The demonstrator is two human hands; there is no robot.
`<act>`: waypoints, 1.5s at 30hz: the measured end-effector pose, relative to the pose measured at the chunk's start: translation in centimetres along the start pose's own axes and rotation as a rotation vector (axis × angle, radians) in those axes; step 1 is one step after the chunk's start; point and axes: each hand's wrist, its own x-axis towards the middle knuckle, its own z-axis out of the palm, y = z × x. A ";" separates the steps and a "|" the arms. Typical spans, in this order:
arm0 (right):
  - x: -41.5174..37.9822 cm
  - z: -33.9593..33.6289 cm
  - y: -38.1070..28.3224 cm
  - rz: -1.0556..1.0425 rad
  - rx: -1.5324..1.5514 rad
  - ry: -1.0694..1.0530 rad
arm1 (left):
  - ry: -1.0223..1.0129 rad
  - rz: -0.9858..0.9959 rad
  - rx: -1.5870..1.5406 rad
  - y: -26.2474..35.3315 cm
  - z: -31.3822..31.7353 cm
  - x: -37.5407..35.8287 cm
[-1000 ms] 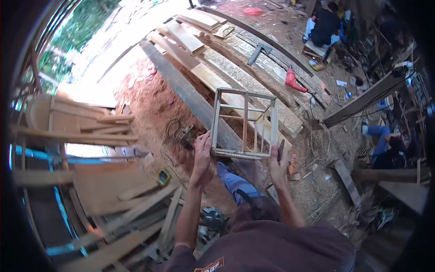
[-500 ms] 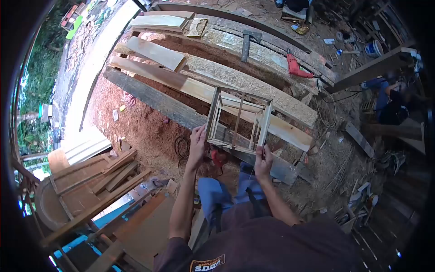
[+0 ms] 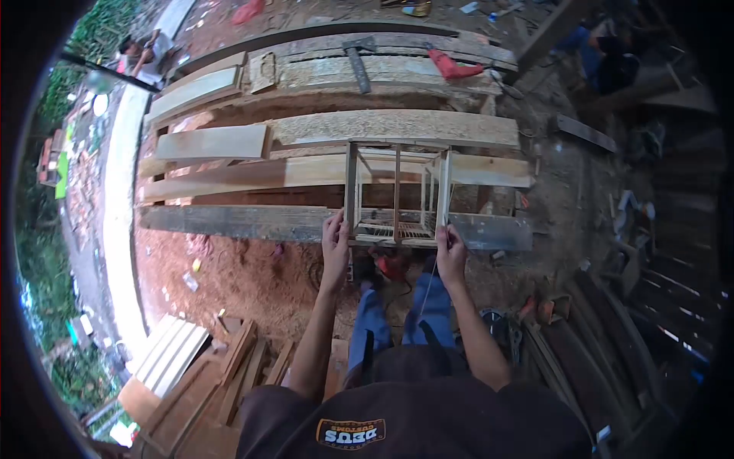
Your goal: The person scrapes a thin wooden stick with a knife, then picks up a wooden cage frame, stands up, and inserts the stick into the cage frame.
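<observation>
A small open wooden frame (image 3: 397, 191), box-shaped with thin slats and a darker bar down its middle, is held up over the planks. My left hand (image 3: 335, 249) grips its lower left corner, fingers wrapped on the side post. Around the lower right corner, my right hand (image 3: 450, 256) is closed on the opposite post. A thin string hangs down near my right hand. Behind the frame lie a long pale plank (image 3: 306, 172) and a grey weathered plank (image 3: 245, 222).
A hammer-like tool (image 3: 358, 65) and a red power drill (image 3: 453, 66) lie on the far boards. Loose wood pieces (image 3: 241, 367) are at the lower left. One person sits at the upper left, another at the upper right. A red tool lies by my feet.
The view has turned, so the planks now run nearly level across it. Both hands still hold the frame, which appears straighter. A person has come into view at the upper left.
</observation>
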 end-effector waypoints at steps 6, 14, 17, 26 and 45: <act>-1.0 0.7 0.0 -0.014 -0.138 0.098 | -0.160 0.077 0.139 -0.4 -2.5 -2.1; -3.7 -1.7 -3.0 0.032 0.076 0.244 | -0.090 0.381 0.430 -0.3 -3.5 -2.9; -5.3 -3.0 -6.5 0.073 0.297 0.161 | -0.019 0.447 0.475 4.4 -1.6 -3.9; -1.8 -9.6 -13.9 0.009 0.460 -0.021 | -0.713 -0.213 -0.302 15.5 12.2 -6.8; 6.3 -14.3 -21.8 -0.506 -0.205 -0.116 | -0.471 -0.116 -0.376 23.0 18.1 -1.8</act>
